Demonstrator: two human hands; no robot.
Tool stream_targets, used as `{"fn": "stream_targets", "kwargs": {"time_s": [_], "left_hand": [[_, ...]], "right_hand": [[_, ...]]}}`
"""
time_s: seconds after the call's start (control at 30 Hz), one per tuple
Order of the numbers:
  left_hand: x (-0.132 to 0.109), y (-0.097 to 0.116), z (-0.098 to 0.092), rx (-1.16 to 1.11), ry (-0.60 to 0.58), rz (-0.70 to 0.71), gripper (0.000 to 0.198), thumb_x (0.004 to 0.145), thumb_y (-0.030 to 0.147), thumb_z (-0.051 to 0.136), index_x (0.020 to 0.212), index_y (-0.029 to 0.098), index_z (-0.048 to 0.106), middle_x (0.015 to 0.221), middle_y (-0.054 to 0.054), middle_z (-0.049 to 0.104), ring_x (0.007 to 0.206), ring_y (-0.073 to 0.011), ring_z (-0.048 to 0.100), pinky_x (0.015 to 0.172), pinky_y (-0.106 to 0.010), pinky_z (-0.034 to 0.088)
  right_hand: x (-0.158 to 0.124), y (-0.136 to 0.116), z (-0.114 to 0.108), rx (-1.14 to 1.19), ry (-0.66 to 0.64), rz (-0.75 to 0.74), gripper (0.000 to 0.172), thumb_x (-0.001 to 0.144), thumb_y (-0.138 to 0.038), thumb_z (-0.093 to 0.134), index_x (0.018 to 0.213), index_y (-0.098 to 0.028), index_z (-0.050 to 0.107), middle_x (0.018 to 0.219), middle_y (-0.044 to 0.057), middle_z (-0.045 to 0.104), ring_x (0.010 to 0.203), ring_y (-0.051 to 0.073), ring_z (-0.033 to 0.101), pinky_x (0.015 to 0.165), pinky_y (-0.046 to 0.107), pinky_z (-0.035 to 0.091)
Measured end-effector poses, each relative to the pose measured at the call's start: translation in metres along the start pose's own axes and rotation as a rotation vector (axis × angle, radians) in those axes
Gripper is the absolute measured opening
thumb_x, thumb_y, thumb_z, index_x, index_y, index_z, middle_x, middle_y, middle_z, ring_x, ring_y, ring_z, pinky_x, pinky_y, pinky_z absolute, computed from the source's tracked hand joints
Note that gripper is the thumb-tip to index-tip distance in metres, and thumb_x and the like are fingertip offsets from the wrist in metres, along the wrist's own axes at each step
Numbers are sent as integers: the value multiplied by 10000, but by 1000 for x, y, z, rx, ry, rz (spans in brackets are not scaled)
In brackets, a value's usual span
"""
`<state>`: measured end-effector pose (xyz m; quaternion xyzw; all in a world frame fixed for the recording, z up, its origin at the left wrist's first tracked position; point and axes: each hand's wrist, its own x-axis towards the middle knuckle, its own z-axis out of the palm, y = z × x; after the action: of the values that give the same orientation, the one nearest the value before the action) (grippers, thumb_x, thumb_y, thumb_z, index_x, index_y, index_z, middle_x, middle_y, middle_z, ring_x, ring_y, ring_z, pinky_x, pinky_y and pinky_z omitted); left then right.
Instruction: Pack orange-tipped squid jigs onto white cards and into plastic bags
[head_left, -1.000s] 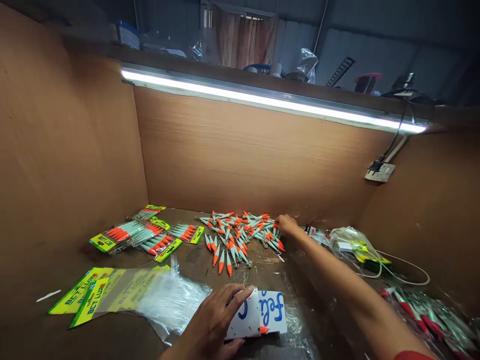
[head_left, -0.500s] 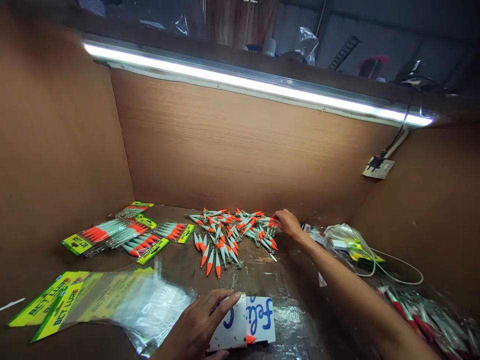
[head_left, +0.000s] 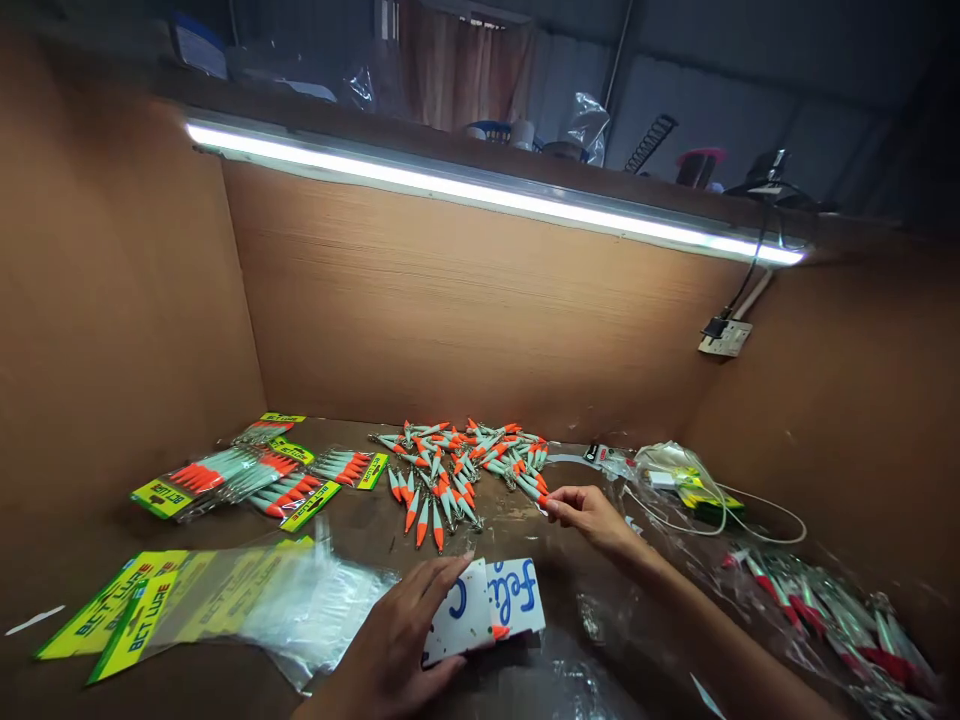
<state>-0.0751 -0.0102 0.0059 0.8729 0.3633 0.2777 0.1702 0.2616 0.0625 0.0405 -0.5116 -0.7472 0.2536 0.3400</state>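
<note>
My left hand (head_left: pixel 401 630) is wrapped round the left side of a white folded card (head_left: pixel 457 610) with blue lettering, near the front of the table. An orange lure tip (head_left: pixel 500 632) pokes out at the card's lower edge. My right hand (head_left: pixel 589 515) pinches the orange end of a fishing lure (head_left: pixel 541 499) at the right edge of a loose pile. That pile of pale green and orange lures (head_left: pixel 442 490) lies at the table's middle, hooks tangled among the bodies. Left of my left hand are flat clear bags (head_left: pixel 300 610) with yellow BCT LURE headers.
Filled lure packets (head_left: pixel 225 470) lie at the back left. On the right are a white cord (head_left: pixel 780 535), plastic packaging (head_left: pixel 667 470) and more red and silver lures (head_left: pixel 825 610). A lit tube lamp (head_left: pixel 487 195) hangs below the shelf; a power socket (head_left: pixel 725 338) is on the wall.
My right hand has come nearer from the pile's back right to its right front edge, now pinching a lure. My left hand stays on the card. The camera view has shifted slightly.
</note>
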Motion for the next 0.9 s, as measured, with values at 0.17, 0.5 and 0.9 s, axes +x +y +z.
{"fn": "stream_targets", "kwargs": {"time_s": [0.17,0.5,0.9], "left_hand": [[0,-6,1,-18,-1,24,980,726,159,684,1551,328,182,1535,-55,423,1351,-286,458,1131,-471,397],[2,3,4,-76,-58,7,1020,673,153,708,1545,326,209,1477,-44,490,1307,-274,496,1112,-443,412],[0,-12,8,-10,-79,-18,1061,659,148,707,1547,361,168,1519,-24,441,1335,-279,466,1136,-454,401]], "right_hand": [[-42,-18,-3,-251,-46,-59,227,917,-446,627,902,-272,773,864,37,706,832,216,616,721,308,449],[-53,-38,83,-570,-145,-532,189,967,-332,590,853,-249,717,771,33,620,768,189,474,720,337,361],[73,-14,0,-636,-22,-141,242,987,-305,512,1078,-223,721,1043,67,729,959,194,650,831,275,459]]}}
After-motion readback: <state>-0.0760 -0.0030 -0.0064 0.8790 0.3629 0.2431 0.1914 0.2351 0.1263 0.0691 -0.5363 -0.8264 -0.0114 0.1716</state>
